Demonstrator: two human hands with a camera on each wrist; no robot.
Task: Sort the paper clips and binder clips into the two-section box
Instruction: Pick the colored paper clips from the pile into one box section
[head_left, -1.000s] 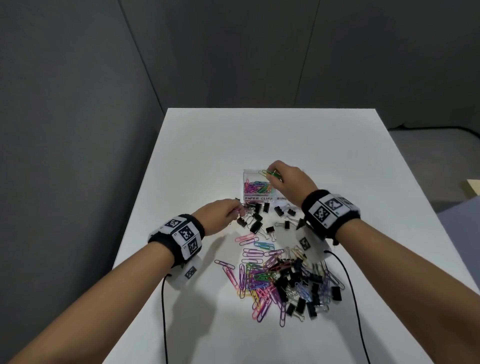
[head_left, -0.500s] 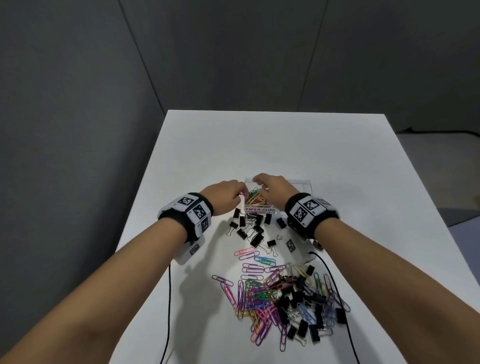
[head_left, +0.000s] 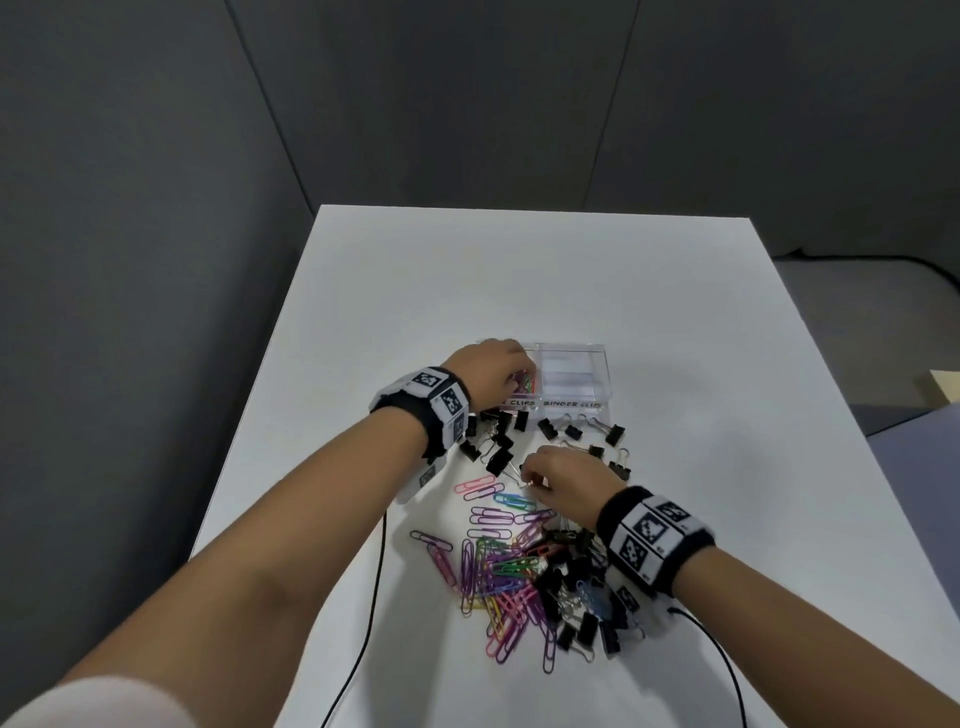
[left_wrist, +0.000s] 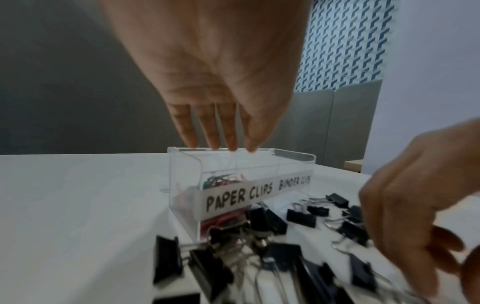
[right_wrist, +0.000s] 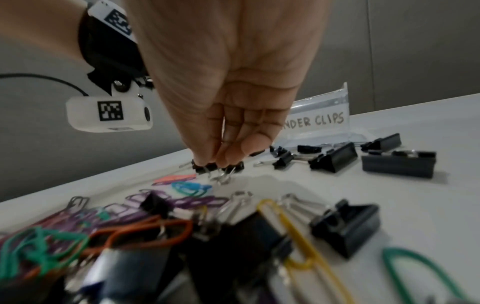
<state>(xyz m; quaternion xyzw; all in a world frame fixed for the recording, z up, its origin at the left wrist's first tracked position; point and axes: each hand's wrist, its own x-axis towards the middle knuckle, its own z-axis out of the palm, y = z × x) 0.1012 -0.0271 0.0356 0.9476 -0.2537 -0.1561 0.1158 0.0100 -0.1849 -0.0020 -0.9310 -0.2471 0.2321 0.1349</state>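
Observation:
The clear two-section box (head_left: 597, 387) stands mid-table, labelled PAPER CLIPS (left_wrist: 239, 197) on the left and BINDER CLIPS on the right. Coloured paper clips (left_wrist: 223, 182) lie in its left section; the right section looks empty. My left hand (head_left: 498, 366) hovers over the left section, fingers (left_wrist: 228, 133) straight and pointing down, holding nothing. My right hand (head_left: 527, 475) is nearer me among the loose clips, and its fingertips pinch a small black binder clip (right_wrist: 201, 167) at the table surface. A mixed pile of coloured paper clips (head_left: 498, 571) and black binder clips (head_left: 566, 566) lies close to me.
Several black binder clips (head_left: 574, 431) are scattered in front of the box. Black cables (head_left: 374, 597) run from both wrists over the white table (head_left: 519, 275). Grey partition walls stand behind and to the left.
My right hand has drawn back from the box to the loose clips and pinched a binder clip. My left hand has moved over the paper clip section and opened.

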